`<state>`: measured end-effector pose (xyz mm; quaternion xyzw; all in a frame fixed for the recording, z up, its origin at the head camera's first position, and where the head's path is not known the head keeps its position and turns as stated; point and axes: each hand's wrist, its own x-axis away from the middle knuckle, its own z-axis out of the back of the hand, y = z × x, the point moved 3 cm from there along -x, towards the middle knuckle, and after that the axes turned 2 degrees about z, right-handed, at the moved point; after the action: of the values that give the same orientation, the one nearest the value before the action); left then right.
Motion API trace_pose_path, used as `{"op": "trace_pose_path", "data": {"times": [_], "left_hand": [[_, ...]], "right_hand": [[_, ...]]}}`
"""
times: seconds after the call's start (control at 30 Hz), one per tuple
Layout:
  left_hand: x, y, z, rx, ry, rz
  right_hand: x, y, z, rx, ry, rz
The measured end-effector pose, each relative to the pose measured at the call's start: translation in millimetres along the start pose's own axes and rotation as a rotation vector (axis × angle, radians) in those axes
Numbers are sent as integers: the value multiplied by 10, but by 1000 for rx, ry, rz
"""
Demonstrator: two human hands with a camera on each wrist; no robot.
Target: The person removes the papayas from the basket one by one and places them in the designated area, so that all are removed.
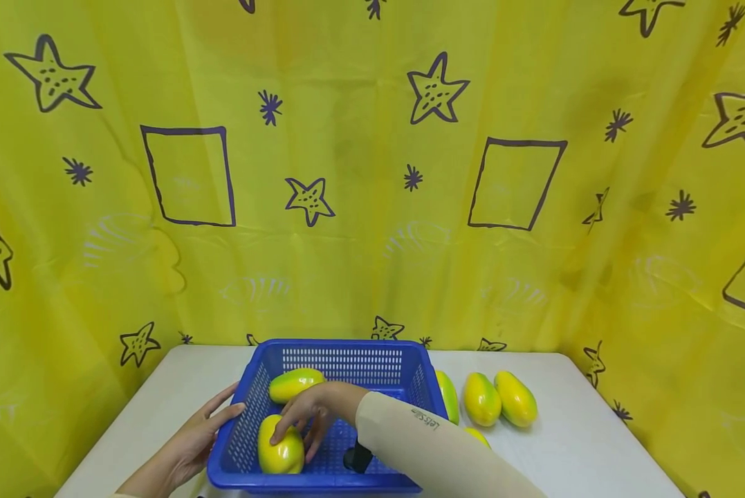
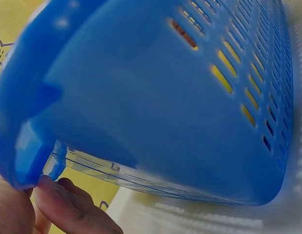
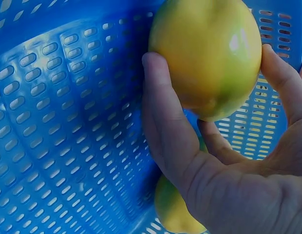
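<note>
A blue plastic basket (image 1: 347,344) with slotted walls stands on the table. My left hand (image 1: 191,443) grips its left rim, thumb on top; the left wrist view catches the fingertips (image 2: 68,209) at the rim, beside the basket's outer wall (image 2: 121,97). Inside the basket, my right hand (image 1: 318,409) holds a glossy yellow-green mango (image 1: 280,453) near the front left. From the right wrist, the fingers and thumb curl round opposite sides of this mango (image 3: 204,58). Another mango (image 1: 294,384) lies behind it along the left wall, partly covered by my right hand.
Right of the basket, several more mangoes lie on the white table (image 1: 586,429): two sit side by side, a mango (image 1: 481,400) and its neighbour (image 1: 517,399), while others are partly hidden by the basket and my right sleeve (image 1: 434,443). A yellow patterned curtain (image 1: 360,277) surrounds the table.
</note>
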<state>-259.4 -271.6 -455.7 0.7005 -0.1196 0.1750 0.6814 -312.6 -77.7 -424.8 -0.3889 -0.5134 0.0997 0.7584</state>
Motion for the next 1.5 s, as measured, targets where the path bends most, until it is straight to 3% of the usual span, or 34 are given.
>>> {"op": "trace_pose_path", "data": {"times": [0.87, 1.5], "left_hand": [[-12, -1, -5, 16, -16, -12], [-16, -3, -15, 9, -14, -7]], "right_hand": [[44, 4, 75, -57, 12, 19], [393, 107, 174, -170, 5, 147]]}}
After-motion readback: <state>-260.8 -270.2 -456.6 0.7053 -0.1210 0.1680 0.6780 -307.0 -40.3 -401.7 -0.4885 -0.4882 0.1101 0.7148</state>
